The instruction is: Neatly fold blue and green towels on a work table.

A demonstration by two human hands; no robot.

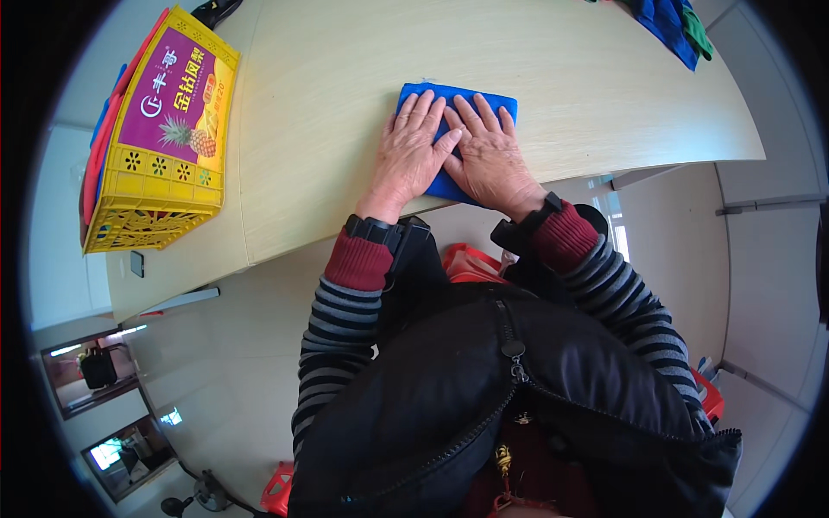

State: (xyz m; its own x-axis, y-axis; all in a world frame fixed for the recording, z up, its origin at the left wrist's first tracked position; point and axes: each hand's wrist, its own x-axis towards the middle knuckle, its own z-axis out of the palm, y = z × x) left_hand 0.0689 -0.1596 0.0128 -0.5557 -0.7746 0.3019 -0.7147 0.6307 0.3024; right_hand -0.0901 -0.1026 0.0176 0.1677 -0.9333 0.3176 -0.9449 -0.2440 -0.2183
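Observation:
A folded blue cloth point(447, 185) lies flat near the front edge of the pale wooden table point(328, 104). My left hand point(410, 155) rests palm down on its left part, fingers stretched out and pointing away from me. Beside it, my right hand point(494, 160) presses flat on the right part, also with straight fingers. The two thumbs meet or overlap over the middle of the cloth. Both hands hide most of the cloth; its far corners and a strip below the thumbs show.
At the left of the table stands a yellow plastic crate point(160, 186) with a purple pineapple panel and coloured cloth over its far side. Blue and green cloths point(669, 30) lie at the far right. A small dark flat object point(137, 264) sits by the crate.

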